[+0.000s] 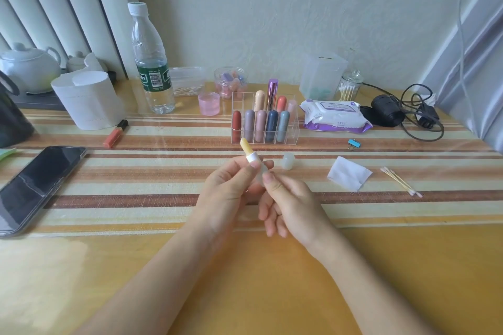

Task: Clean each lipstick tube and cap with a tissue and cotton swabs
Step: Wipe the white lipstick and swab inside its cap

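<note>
Head view: above the middle of the desk [272,280], toward its far half, both hands hold one opened lipstick [250,156], tilted with its yellow stick pointing up and away. The left hand [228,187] has thumb and fingers curled round the frosted tube just under the white collar. The right hand [290,204] pinches the lower end of the tube between thumb and forefinger, as one would to twist the base. The cap [288,160] is off and stands upright on the desk just right of the hands. Further toward the right edge lies a folded tissue [349,173], and beyond it, apart from it, a few cotton swabs [401,182]. Neither hand touches them. Near the far edge, a clear rack [265,130] holds more lipsticks with their caps on. My reading is that this lipstick is opened and ready, but wiping has not begun. The next move likely calls for one hand to let go, probably the right as it is nearer, and fetch the tissue or a swab while the left steadies the tube. Care is needed not to smear or snap the soft raised stick.
</note>
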